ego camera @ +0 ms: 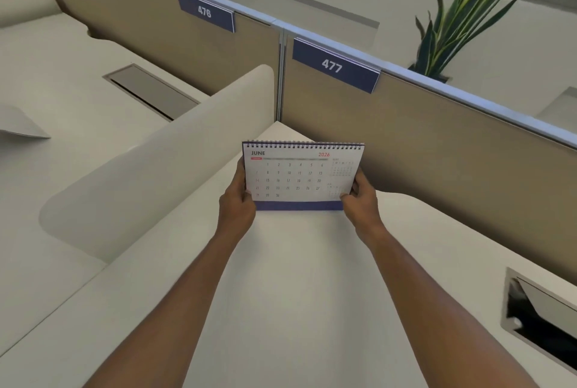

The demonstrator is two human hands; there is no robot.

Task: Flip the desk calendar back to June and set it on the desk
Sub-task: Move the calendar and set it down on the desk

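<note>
Beige partition (pixel 437 153) behind calendar (pixel 296 178) in grip of left hand (pixel 235 203) and right hand (pixel 360 200)

Bright, even daylight (blurred, warped edges)

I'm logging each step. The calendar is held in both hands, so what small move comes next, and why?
Probably lower the desk calendar onto the desk and let go: its front page already reads June, and the left hand and right hand hold its lower corners.
</note>
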